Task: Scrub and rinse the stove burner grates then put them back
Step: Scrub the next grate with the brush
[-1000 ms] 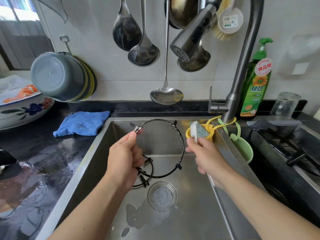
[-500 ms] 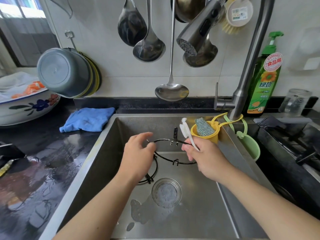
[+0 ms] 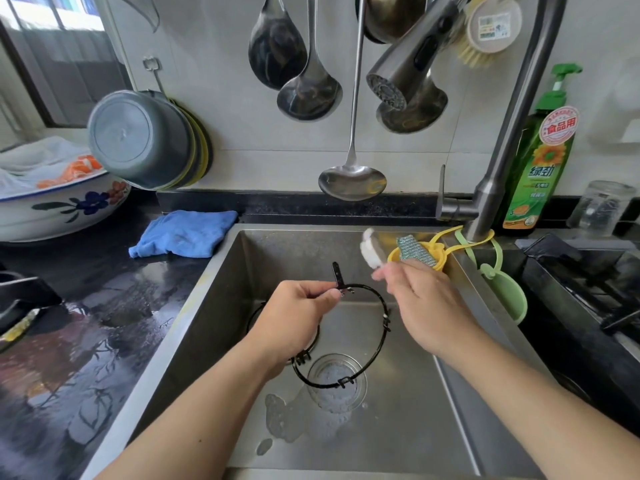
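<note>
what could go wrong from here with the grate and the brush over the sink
The left hand pinches the thin ring grate at one small tab, so scrubbing pressure might twist it loose and drop it into the sink. The brush in the right hand sits close to the yellow sponge holder and may knock it. The counter looks wet, so a grate put there could slide.

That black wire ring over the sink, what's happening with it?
A person is cleaning stove burner grates. The left hand pinches one black ring grate and holds it over the steel sink. The right hand holds a small white brush, head up, beside the ring. A second grate shows partly behind the left hand. No water runs from the faucet.
</note>
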{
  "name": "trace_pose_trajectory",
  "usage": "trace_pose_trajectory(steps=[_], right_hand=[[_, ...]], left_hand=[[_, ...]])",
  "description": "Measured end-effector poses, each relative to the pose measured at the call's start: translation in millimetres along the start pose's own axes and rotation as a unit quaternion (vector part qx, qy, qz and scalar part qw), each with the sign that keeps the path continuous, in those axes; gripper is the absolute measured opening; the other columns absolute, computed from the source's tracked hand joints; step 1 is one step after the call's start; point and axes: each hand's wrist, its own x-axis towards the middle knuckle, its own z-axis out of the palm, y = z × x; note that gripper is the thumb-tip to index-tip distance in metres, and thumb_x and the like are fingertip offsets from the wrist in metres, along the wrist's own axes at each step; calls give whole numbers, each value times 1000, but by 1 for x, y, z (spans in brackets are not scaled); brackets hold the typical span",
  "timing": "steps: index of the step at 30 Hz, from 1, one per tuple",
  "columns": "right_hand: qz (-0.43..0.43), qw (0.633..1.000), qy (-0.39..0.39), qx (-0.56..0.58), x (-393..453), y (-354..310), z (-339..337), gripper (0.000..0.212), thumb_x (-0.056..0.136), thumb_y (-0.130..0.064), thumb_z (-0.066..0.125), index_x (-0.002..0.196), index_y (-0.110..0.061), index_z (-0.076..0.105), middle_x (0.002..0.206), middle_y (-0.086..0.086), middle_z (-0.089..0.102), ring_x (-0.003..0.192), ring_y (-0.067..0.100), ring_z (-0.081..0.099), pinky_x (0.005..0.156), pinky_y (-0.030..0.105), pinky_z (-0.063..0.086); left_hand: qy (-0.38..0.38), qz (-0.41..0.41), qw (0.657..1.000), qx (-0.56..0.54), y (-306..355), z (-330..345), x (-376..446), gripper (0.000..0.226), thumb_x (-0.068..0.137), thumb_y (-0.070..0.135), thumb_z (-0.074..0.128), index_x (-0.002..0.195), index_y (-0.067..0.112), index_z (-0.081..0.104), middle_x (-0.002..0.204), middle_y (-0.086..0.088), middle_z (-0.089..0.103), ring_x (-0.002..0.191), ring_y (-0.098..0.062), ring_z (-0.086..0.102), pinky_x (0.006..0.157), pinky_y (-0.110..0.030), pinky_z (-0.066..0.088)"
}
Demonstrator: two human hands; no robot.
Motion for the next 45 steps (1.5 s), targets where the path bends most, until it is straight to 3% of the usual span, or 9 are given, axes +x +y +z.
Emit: trace_pose_trajectory(steps=[3,5,9,13,17,22,27,32,45], right_hand=[[-52,989,-82,-115,-7,-6,-1,35,105,-44,33,80,-27,52,78,-7,53,74,17,53,66,39,48],[-53,982,-97,-152,-4,-6,-2,34,105,-45,35,81,-26,49,76,-7,52,72,18,53,64,40,48],[-34,984,-64,-160,1,-5,-4,38,105,-47,35,79,-23,48,74,-5,54,71,16,53,62,38,47],[-31,983,-105,-145,-12,-6,-3,38,104,-47,40,78,-21,50,69,-4,53,65,17,51,58,38,44],[-7,986,-65,-151,-1,-9,0,42,104,-49,38,77,-20,50,70,-4,53,66,16,52,57,36,43],[-3,989,-77,-129,-12,-8,4,45,104,-49,40,71,-19,46,67,-1,54,64,19,53,55,38,42],[43,990,-42,-124,-3,-14,6,47,104,-52,35,72,-18,46,69,0,54,67,21,54,57,37,43],[39,988,-74,-132,-18,-17,9,49,103,-54,35,71,-18,44,68,0,52,63,20,50,51,36,34],[94,987,-62,-114,-6,-16,12,50,105,-53,29,71,-19,46,73,2,54,69,21,51,55,35,35]], left_hand=[[-2,17,1000,26,4,-3,-2,22,103,21,59,103,27,80,45,18,41,38,-1,37,48,-18,29],[-18,30,997,67,3,-3,-4,25,103,25,59,91,29,81,57,5,40,50,-12,31,51,-23,30],[-19,15,993,112,4,2,-6,20,101,28,61,98,28,80,52,8,42,45,-9,32,46,-18,33],[-10,13,994,104,3,-1,-5,28,101,27,62,77,17,75,57,2,35,49,-13,27,49,-24,25],[-19,12,994,105,5,5,-8,20,101,27,62,97,23,81,45,13,34,40,-4,27,44,-16,30],[13,15,995,99,5,5,-5,29,100,28,62,79,14,75,54,5,33,47,-12,25,50,-24,27],[4,25,994,104,6,9,-8,23,101,26,60,93,16,80,48,11,31,40,-5,25,41,-17,26],[33,23,994,98,2,7,-4,32,100,27,60,75,11,72,57,4,33,46,-10,24,47,-23,24],[63,37,995,69,3,8,-3,21,101,29,61,98,27,82,51,12,41,44,-4,32,43,-16,30]])
